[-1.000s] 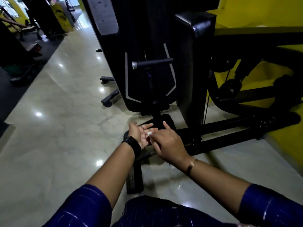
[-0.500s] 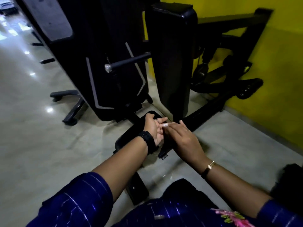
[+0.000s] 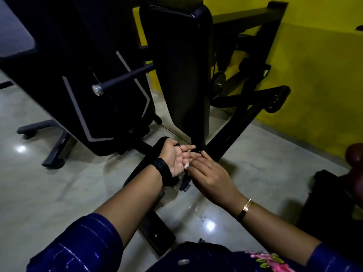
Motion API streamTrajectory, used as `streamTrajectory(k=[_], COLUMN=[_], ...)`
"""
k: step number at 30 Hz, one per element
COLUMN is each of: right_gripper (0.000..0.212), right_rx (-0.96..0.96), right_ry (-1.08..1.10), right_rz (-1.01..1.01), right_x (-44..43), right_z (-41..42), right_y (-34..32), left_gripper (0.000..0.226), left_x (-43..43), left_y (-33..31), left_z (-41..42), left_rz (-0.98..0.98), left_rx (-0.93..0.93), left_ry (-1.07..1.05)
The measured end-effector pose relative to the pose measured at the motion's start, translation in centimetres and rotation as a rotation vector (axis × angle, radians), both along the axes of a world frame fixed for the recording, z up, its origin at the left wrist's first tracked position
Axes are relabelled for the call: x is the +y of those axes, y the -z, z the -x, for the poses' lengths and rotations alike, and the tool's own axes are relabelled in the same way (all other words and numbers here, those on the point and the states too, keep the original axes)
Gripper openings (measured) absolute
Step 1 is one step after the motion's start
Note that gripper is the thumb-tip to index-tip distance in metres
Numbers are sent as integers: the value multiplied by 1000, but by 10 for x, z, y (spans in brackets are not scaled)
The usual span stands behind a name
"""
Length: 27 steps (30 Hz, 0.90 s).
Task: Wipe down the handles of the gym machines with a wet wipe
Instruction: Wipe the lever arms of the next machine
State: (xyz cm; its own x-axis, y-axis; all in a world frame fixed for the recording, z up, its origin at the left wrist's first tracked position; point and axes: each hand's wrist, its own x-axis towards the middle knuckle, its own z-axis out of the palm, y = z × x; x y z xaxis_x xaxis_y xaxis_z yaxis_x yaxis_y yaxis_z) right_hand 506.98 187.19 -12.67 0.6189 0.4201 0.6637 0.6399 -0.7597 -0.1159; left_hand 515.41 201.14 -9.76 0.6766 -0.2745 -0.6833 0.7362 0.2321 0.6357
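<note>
The wipe (image 3: 186,165) is a small white scrap showing between my two hands, low over the floor (image 3: 59,193) in front of the machine (image 3: 94,91). My left hand (image 3: 174,158) is turned palm up with the fingers spread loose, one finger wearing a ring, and the wipe lies against that palm. My right hand (image 3: 211,174) sits just beside it, palm down, fingertips meeting the wipe; whether they pinch it I cannot tell, since they are tucked out of sight. A black watch (image 3: 162,169) bands my left wrist, a gold bracelet (image 3: 245,208) my right. Under my hands runs the black frame bar (image 3: 231,134) of the machine. Up and left of my hands a handle (image 3: 121,78) with a shiny end cap juts out, well apart from the wipe. An upright pad (image 3: 180,65) stands behind, a yellow wall (image 3: 314,65) to the right.
</note>
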Motion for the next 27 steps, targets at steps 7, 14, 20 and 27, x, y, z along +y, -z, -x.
streamTrajectory(k=[7, 14, 20, 27], right_gripper=[18, 21, 24, 37], right_rx=[157, 242, 447, 426], right_ry=[165, 286, 754, 1044], right_rz=[-201, -367, -1607, -645], right_x=[14, 3, 15, 52], right_z=[6, 8, -14, -8], right_y=[-4, -13, -30, -42], left_gripper=[63, 55, 49, 79], left_x=[-28, -37, -23, -8], left_y=[-12, -17, 21, 20], left_z=[-26, -43, -64, -90], left_rz=[58, -41, -224, -701], left_rx=[-52, -194, -1182, -1969], left_ry=[124, 312, 704, 1510])
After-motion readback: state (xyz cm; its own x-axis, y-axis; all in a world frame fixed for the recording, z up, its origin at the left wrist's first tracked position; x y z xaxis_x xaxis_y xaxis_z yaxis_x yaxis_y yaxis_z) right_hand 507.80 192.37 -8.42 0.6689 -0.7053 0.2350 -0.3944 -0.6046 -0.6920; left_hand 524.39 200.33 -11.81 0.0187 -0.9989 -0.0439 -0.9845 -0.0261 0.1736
